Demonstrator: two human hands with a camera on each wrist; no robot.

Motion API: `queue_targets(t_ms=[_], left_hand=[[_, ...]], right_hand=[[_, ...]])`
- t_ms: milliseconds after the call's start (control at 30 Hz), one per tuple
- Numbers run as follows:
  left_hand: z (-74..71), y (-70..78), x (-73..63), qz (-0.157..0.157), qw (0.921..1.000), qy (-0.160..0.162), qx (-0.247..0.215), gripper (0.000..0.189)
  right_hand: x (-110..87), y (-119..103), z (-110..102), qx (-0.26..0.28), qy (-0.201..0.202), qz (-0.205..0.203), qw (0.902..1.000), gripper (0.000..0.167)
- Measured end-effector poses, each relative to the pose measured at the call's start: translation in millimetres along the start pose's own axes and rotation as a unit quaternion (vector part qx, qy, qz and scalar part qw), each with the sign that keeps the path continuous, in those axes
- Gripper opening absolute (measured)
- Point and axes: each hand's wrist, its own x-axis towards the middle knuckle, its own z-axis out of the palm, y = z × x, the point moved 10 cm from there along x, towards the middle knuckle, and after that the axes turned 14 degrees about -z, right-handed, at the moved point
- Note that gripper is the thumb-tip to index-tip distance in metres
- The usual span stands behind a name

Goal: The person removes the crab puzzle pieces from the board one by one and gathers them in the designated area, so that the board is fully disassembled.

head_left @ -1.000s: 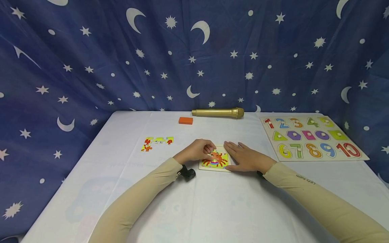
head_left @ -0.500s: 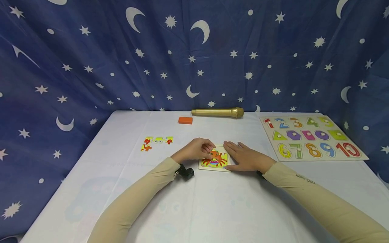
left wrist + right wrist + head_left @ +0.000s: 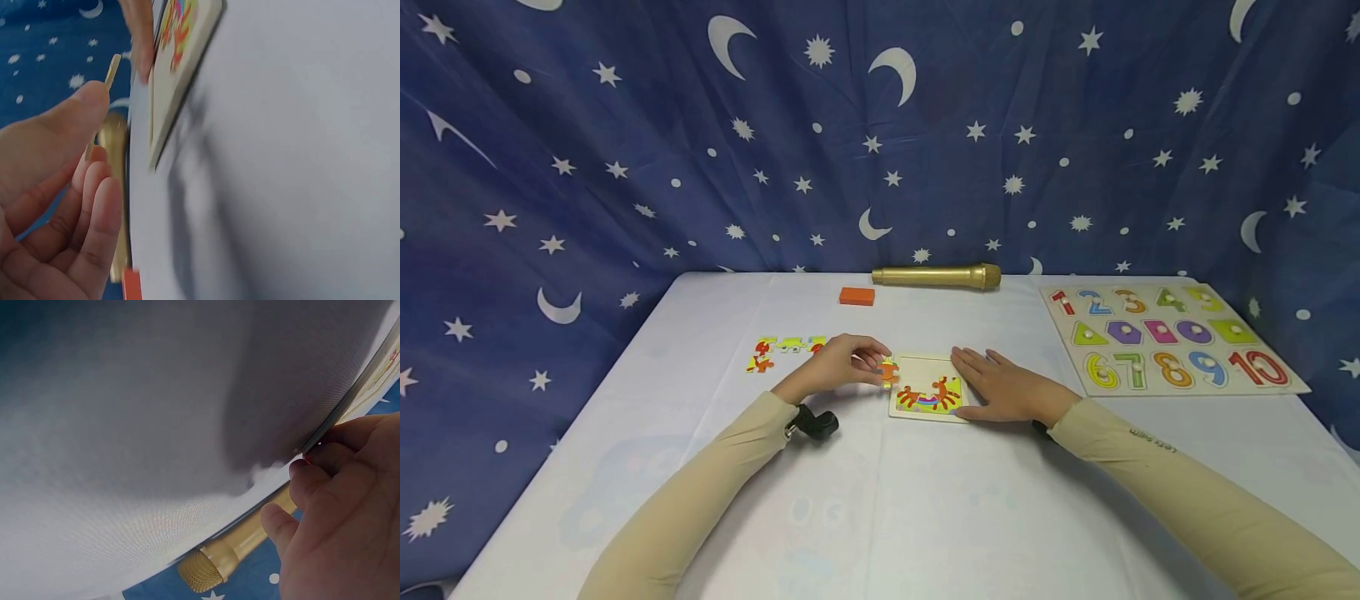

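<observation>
On a white-covered table (image 3: pixel 880 508), close to the centre, lies a square wooden puzzle tray (image 3: pixel 925 368), its near half fitted with crab-leg pieces (image 3: pixel 928 402) and its far half bare wood. Just beyond its left side, the left hand (image 3: pixel 841 364) pinches one orange puzzle piece (image 3: pixel 889 373) between thumb and index finger; the left wrist view shows the piece edge-on and apart from the tray. It is gripped by one side, which probably keeps its printed face uncovered. The other fingers curl loosely, and the forearm slants in from the lower left. The right hand (image 3: pixel 1007 390) lies along the tray's right side, fingers straight towards the far corner, thumb stretched towards the near one; it touches rather than clasps, seemingly to brace the tray against sliding. Left of the left hand sit several loose pieces (image 3: pixel 762 365), likely spread there for easy reach. Farther back, an orange block (image 3: pixel 857 297) and a gold microphone (image 3: pixel 932 277) rest near the table's far edge, and a number board (image 3: pixel 1067 333) lies to the right, all apparently set aside to leave working room
</observation>
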Motion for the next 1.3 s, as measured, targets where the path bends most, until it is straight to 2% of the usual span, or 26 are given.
queue_targets(t_ms=[67,267,300,433,567,733,833,1300], left_hand=[[-9.7,-2.6,-8.8,-0.005,0.9999,0.009,0.008,0.044],[-42.7,-22.9,-28.3,-0.009,0.9989,0.042,0.019,0.045],[-48.3,-31.5,-28.3,-0.011,0.9986,0.047,0.019,0.046],[-70.0,-50.3,-39.0,-0.024,0.9967,0.072,0.030,0.045],[-85.6,-68.1,-47.4,-0.037,0.9946,0.086,0.044,0.043],[-94.5,-88.5,-52.1,-0.051,0.9924,0.093,0.063,0.041],[-96.8,-95.8,-53.7,-0.052,0.9918,0.095,0.067,0.039],[-101.7,-104.9,-54.9,-0.071,0.9862,0.114,0.097,0.038]], right_hand=[[-0.2,0,0,0.002,0.000,0.001,1.0000,0.091],[-0.4,-1,0,0.002,0.002,-0.001,1.0000,0.090],[-0.3,-1,0,0.001,0.002,-0.002,1.0000,0.090],[0.2,-1,0,0.001,0.002,0.000,1.0000,0.090],[0.4,0,1,0.001,0.000,0.004,1.0000,0.091],[0.1,1,1,0.005,0.002,0.005,1.0000,0.091],[0.1,0,1,0.004,0.004,0.003,1.0000,0.091],[-0.6,-2,-2,-0.001,0.005,-0.002,1.0000,0.089]])
